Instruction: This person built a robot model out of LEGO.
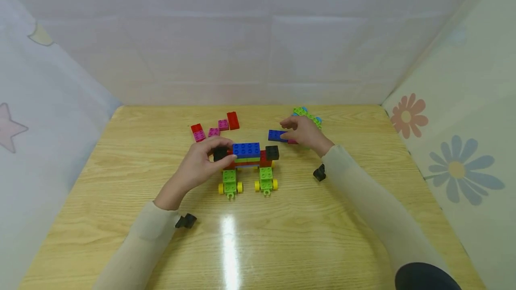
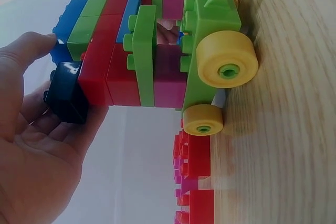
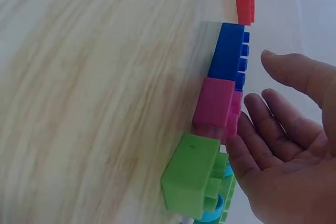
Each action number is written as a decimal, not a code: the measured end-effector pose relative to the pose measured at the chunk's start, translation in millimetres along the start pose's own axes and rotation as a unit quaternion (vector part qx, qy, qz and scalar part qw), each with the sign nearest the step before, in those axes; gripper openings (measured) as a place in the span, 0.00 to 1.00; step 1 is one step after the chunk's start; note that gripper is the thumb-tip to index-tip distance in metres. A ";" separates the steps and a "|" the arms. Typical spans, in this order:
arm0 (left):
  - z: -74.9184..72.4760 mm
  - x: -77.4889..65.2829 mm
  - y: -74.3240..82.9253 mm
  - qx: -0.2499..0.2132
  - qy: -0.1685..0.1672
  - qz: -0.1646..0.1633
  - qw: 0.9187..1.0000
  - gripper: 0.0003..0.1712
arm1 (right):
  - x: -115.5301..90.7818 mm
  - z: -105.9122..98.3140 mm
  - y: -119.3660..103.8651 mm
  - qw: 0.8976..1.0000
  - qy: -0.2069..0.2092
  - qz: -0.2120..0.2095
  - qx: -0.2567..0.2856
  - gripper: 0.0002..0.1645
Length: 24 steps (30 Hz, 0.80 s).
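Observation:
A toy brick model (image 1: 247,150) stands on green wheeled bases with yellow wheels, with red bricks above and a blue brick on top. My left hand (image 1: 197,164) holds its left end. In the left wrist view the thumb touches the blue brick's edge, and the fingers reach behind a black brick (image 2: 68,95). My right hand (image 1: 308,133) hovers at the back right with fingers apart, nothing between them. Beside it, in the right wrist view, a blue brick (image 3: 227,51), a pink brick (image 3: 214,100) and a green brick (image 3: 190,174) stand in a row.
Red and pink bricks lie behind the model, among them a red brick (image 1: 233,120) and a pink brick (image 1: 223,124). A green piece with blue wheels (image 1: 308,114) stands near the table's back edge. Small black objects (image 1: 320,172) sit by each wrist.

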<state>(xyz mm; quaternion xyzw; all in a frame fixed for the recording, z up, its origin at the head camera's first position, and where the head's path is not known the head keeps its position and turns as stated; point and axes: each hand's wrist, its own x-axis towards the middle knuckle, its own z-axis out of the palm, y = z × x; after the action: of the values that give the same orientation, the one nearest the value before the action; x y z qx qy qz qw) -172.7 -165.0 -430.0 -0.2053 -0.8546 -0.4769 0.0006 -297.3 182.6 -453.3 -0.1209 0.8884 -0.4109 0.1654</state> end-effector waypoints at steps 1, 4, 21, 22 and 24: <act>0.0 -0.3 0.1 0.000 -0.001 0.000 1.000 0.16 | 0.7 0.3 1.0 1.000 0.000 0.002 -0.003 0.33; 0.1 -0.7 0.2 -0.001 -0.001 0.001 1.000 0.16 | 2.6 1.2 4.1 1.000 -0.003 0.003 -0.009 0.33; 1.2 -0.2 -2.9 -0.013 -0.003 -0.006 1.000 0.16 | 6.5 10.1 13.9 0.999 0.004 -0.004 -0.047 0.31; 1.2 -0.2 -2.9 -0.014 -0.004 -0.007 1.000 0.16 | 6.3 10.4 13.2 0.999 0.005 -0.003 -0.046 0.31; 0.9 -0.3 -2.7 -0.016 -0.004 -0.007 1.000 0.16 | 5.9 10.7 11.8 0.999 0.006 -0.001 -0.050 0.30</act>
<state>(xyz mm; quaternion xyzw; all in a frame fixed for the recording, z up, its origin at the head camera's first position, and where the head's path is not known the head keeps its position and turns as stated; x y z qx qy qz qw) -173.1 -165.6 -432.8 -0.2013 -0.8485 -0.4894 -0.0099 -299.4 180.6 -470.0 -0.1277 0.9086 -0.3671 0.1529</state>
